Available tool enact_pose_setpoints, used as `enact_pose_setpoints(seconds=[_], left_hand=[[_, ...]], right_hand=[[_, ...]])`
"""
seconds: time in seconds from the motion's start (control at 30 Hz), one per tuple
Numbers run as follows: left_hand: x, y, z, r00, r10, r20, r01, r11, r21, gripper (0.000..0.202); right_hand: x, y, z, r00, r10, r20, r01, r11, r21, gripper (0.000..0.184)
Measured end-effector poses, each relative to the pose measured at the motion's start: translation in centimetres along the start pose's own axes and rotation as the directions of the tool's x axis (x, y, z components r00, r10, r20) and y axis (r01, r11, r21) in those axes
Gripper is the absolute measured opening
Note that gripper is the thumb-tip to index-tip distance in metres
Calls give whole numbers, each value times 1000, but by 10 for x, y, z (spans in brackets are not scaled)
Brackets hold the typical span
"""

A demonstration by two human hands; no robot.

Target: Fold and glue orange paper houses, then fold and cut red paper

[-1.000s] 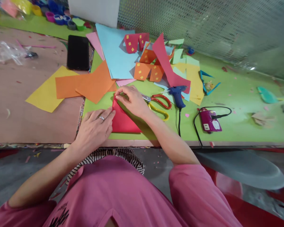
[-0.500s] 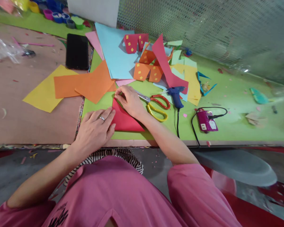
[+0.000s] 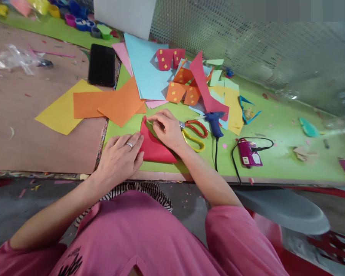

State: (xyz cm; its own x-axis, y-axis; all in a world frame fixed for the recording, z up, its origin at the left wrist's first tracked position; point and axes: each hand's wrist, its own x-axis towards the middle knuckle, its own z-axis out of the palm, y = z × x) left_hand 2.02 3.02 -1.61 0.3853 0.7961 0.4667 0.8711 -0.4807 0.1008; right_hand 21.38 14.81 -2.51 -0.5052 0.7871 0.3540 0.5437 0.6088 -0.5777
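A folded sheet of red paper (image 3: 156, 150) lies on the green table top near its front edge. My left hand (image 3: 120, 155), a ring on one finger, rests flat on the paper's left side. Over the upper part of the sheet, my right hand (image 3: 168, 129) is bent at the knuckles, index finger and thumb apart beside the paper's raised top corner. Whether a fingertip touches that corner is hard to tell. Scissors (image 3: 196, 134) with a red and a yellow handle lie right of this hand, their blades mostly hidden behind it.
A blue glue gun (image 3: 214, 122) lies beyond the scissors, its cord running to the front edge. Further right is a purple power socket box (image 3: 249, 153). Orange paper (image 3: 120, 101), light blue sheets (image 3: 148, 69) and dotted cut-outs (image 3: 175, 92) lie behind, with a black phone (image 3: 102, 64) at left.
My right hand's fingers have come away from the red paper's top corner, which now sticks up. My left hand stays flat on the sheet. The whole view has shifted slightly.
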Motion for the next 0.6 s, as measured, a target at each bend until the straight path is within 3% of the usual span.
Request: enact_pose_setpoints(seconds=[0.2,0.6], left_hand=[[-1,0,0,1000,-15,24,15,1000,-24,42],[-4,0,1,987,-86,134,102,988,-117,44]], right_hand=[[0,7,6,987,-159,27,161,983,-84,31],[4,0,0,985,-37,171,69,981,-183,40]])
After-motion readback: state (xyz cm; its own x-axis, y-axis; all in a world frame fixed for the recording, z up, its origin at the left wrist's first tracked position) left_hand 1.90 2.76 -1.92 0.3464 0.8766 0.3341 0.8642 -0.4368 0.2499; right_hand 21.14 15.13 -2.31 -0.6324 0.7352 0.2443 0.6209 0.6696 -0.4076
